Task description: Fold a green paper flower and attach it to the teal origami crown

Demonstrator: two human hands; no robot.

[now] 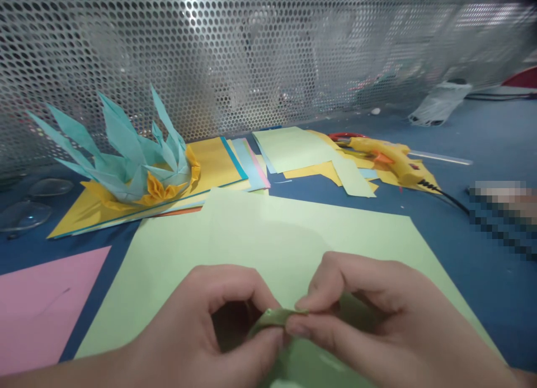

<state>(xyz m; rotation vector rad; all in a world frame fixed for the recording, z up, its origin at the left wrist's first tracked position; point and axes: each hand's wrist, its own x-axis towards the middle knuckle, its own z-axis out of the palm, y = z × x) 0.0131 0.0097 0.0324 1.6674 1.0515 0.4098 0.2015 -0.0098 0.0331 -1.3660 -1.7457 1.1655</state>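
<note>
Both hands meet at the bottom centre, over a large light green sheet (260, 237). Between their fingertips is a small folded green paper piece (277, 317). My left hand (210, 321) pinches its left part between thumb and forefinger. The thumb and forefinger of my right hand (369, 315) are closed on its right end. The lower part of the green piece is partly hidden by the fingers and blurred.
Behind on the left, a blue paper origami form (126, 147) with orange folds stands on stacked coloured sheets (213, 158). A yellow glue gun (394, 158) lies among paper scraps (297, 147) at right. Pink paper (50, 304) is at left; a metal mesh (251, 57) stands behind.
</note>
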